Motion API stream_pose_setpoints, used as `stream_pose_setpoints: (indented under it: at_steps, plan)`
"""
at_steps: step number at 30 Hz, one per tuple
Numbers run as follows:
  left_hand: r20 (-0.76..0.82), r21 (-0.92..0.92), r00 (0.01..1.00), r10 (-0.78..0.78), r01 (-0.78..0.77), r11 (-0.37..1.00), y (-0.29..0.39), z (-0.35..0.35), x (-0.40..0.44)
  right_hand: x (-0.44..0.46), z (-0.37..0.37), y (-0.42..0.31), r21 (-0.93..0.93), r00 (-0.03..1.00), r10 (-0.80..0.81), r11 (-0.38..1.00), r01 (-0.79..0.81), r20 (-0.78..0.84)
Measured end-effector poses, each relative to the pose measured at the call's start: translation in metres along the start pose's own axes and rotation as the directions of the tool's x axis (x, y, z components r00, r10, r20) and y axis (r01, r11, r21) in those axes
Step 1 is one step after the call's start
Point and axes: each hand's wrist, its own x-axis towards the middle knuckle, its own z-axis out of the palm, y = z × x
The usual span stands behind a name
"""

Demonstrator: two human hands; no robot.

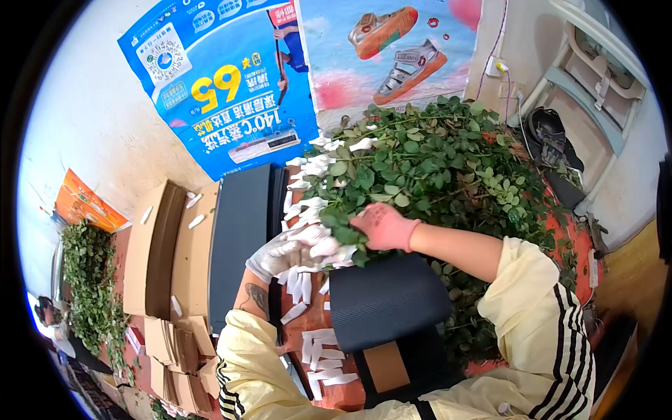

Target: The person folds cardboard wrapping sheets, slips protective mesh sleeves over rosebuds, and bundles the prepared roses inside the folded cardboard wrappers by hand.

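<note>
A large heap of leafy rose stems [427, 161] lies across the red table, with white sleeves [315, 168] over the heads at its left edge. My left hand [276, 255], in a pale glove, is closed around several white-sleeved rose heads [323, 241]. Just right of it, my right hand [383, 225] in a pink glove has its fingers curled into the leaves, closed on leafy stems; the fingertips are partly hidden by foliage. Loose white sleeves [325, 357] lie on the table below my left hand.
A black ribbed sheet [388, 301] curves over the table edge before me. Dark boards [238, 238] and cardboard sheets [150, 259] stand at the left, with folded cardboard pieces [178, 357] nearer. More greenery [87, 287] is far left. A white high chair [602, 98] stands at right.
</note>
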Motion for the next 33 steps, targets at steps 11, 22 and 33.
stream_pose_setpoints:
  at_steps: [11,22,33]
  plan:
    - [-0.349,0.82,0.891,0.289,0.141,0.555,0.02,-0.074,0.059,-0.162,-0.216,0.229,0.445,0.189,0.52,0.832,-0.331,-0.833]
    - [-0.276,0.699,0.813,0.512,0.535,-0.474,0.022,-0.121,0.181,-0.248,-0.226,0.229,0.357,0.108,0.476,0.773,-0.525,-0.873]
    - [-0.461,0.587,0.825,0.327,0.559,-0.585,0.029,-0.092,0.2,-0.128,-0.123,0.141,-0.044,0.703,0.247,0.929,-0.368,-0.667]
